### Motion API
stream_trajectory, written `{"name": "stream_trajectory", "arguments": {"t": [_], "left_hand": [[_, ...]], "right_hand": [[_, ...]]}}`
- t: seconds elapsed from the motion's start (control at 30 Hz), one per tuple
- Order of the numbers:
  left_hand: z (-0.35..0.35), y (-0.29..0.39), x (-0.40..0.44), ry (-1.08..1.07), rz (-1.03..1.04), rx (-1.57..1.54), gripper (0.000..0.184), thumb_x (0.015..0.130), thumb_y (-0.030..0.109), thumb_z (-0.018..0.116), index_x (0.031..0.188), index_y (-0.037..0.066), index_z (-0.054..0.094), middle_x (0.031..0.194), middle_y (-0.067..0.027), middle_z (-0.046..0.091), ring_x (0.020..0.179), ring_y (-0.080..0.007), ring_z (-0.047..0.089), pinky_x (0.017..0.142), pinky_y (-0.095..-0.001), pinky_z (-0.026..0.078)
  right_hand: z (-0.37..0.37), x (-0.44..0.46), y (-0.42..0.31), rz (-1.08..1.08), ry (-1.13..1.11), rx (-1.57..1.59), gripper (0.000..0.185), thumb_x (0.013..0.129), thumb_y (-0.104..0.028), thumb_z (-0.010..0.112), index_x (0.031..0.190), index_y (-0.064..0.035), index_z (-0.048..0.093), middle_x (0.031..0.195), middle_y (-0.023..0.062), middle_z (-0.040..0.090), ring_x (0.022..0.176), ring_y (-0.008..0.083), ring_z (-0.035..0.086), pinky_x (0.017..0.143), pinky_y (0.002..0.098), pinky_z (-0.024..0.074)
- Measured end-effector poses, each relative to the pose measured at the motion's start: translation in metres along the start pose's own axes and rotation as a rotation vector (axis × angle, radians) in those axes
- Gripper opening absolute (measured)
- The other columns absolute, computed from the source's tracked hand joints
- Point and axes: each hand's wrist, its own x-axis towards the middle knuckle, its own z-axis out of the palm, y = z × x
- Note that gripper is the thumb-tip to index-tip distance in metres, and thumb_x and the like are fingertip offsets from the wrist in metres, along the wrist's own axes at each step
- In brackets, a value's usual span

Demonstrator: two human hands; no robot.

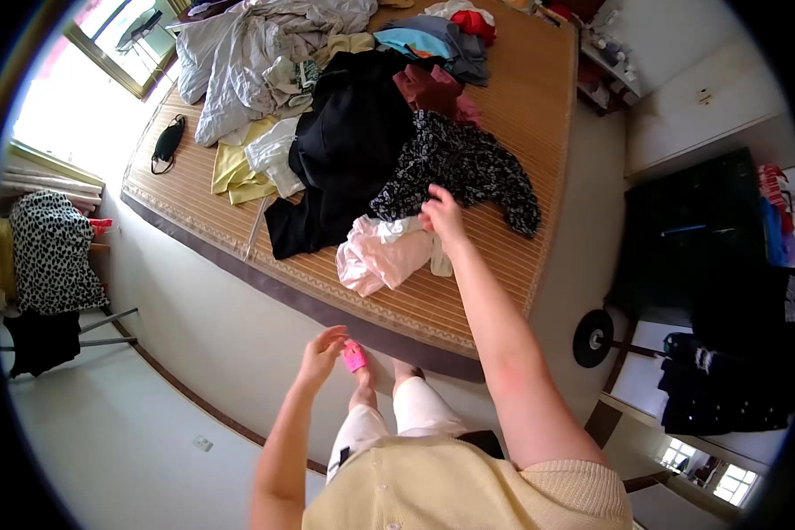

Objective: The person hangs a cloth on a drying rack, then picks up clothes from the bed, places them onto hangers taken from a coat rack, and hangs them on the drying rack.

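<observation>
Clothes lie loosely piled on the bed [512,291]. From left to right, a pale yellow garment [232,170] lies beside crumpled white fabric [278,157]. The left hand [321,355] hovers in front of the bed's near edge, fingers bent and only narrowly parted. A large, rumpled black garment [352,132] fills the middle of the bed. Nearer the edge is a bunched, pale pink garment [384,258]. The right hand [443,215] is over the bed at the edge of a black-and-white speckled garment [459,163], fingers loosely curled and slightly spread; whether they touch cloth, I cannot tell.

The bed wears a brown, striped mat. Left of it are a bright window [66,106] and a hanging black-spotted white cloth [51,252]; right, a round black weight plate [594,337] and a white cupboard [720,102].
</observation>
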Motion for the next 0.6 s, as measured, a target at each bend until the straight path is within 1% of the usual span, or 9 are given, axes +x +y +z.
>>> {"name": "stream_trajectory", "arguments": {"t": [0.13,0.17,0.23,0.33,0.4,0.47,0.53,0.57,0.6], "left_hand": [[0.04,0.004,0.013,-0.02,0.001,-0.048,0.032,0.092,0.004,0.053,0.123,0.0,0.057,0.11,-0.0108,0.066,0.103,-0.0172,0.061,0.089,-0.0287,0.047],[0.045,0.003,0.015,-0.047,-0.023,-0.028,0.032,0.092,0.004,0.053,0.123,0.0,0.057,0.11,-0.0109,0.066,0.103,-0.0174,0.061,0.089,-0.0287,0.047],[0.056,0.0,0.015,-0.102,-0.076,0.005,0.032,0.092,0.004,0.053,0.124,0.0,0.056,0.109,-0.0111,0.066,0.102,-0.0178,0.061,0.089,-0.0288,0.048],[0.061,0.013,0.013,-0.084,-0.127,-0.044,0.031,0.093,0.007,0.054,0.123,0.0,0.057,0.107,-0.0107,0.067,0.1,-0.0186,0.063,0.087,-0.0286,0.049],[0.063,0.027,0.018,-0.075,-0.161,-0.155,0.031,0.094,0.013,0.054,0.123,0.002,0.057,0.107,-0.0111,0.067,0.1,-0.0199,0.063,0.087,-0.0305,0.049],[0.064,0.045,0.026,-0.074,-0.179,-0.304,0.033,0.095,0.021,0.053,0.124,0.005,0.057,0.108,-0.012,0.066,0.1,-0.0216,0.063,0.089,-0.0342,0.049],[0.072,0.063,0.036,-0.131,-0.163,-0.53,0.042,0.096,0.036,0.05,0.129,0.009,0.053,0.116,-0.0118,0.063,0.108,-0.024,0.06,0.093,-0.0427,0.047],[0.076,0.068,0.044,-0.205,-0.172,-0.666,0.049,0.096,0.044,0.048,0.132,0.011,0.05,0.124,-0.0101,0.059,0.115,-0.0256,0.055,0.098,-0.0476,0.044],[0.078,0.061,0.054,-0.389,-0.136,-0.937,0.048,0.097,0.043,0.045,0.134,0.012,0.049,0.128,-0.0085,0.057,0.118,-0.0282,0.052,0.1,-0.0494,0.043]], "right_hand": [[0.016,0.069,-0.004,0.13,0.018,0.116,0.06,0.084,-0.007,0.062,0.14,-0.0128,0.043,0.119,0.008,0.051,0.084,0.0149,0.059,0.057,0.0266,0.0517],[0.019,0.077,-0.008,0.168,0.012,0.197,0.061,0.084,-0.008,0.06,0.142,-0.0124,0.041,0.131,0.0071,0.044,0.096,0.0172,0.057,0.064,0.0323,0.0534],[0.013,0.078,-0.02,0.239,-0.089,0.54,0.057,0.088,-0.007,0.055,0.143,-0.0081,0.04,0.135,0.0068,0.044,0.097,0.0173,0.058,0.075,0.0329,0.0526],[-0.006,0.043,-0.062,0.001,-0.236,0.653,0.053,0.091,-0.007,0.05,0.143,-0.003,0.039,0.133,0.0084,0.049,0.096,0.0172,0.059,0.082,0.0314,0.0499],[-0.033,-0.023,-0.098,-0.044,-0.493,0.75,0.047,0.096,-0.012,0.05,0.142,-0.0051,0.041,0.129,0.0063,0.054,0.091,0.0166,0.06,0.084,0.0332,0.05],[-0.064,-0.095,-0.103,-0.063,-0.74,0.614,0.043,0.094,-0.02,0.056,0.133,-0.0014,0.052,0.121,0.0072,0.062,0.086,0.0183,0.061,0.082,0.035,0.05],[-0.09,-0.163,-0.098,-0.008,-0.77,0.425,0.036,0.093,-0.016,0.058,0.126,-0.0022,0.06,0.105,0.0105,0.065,0.087,0.0181,0.061,0.083,0.0341,0.0485],[-0.101,-0.19,-0.087,0.072,-0.777,0.366,0.035,0.093,-0.016,0.058,0.125,-0.0023,0.06,0.103,0.0108,0.066,0.087,0.0178,0.061,0.085,0.033,0.0481],[-0.11,-0.208,-0.079,0.153,-0.787,0.305,0.035,0.092,-0.015,0.058,0.124,-0.0024,0.061,0.101,0.0111,0.066,0.088,0.0174,0.062,0.086,0.032,0.0477]]}}
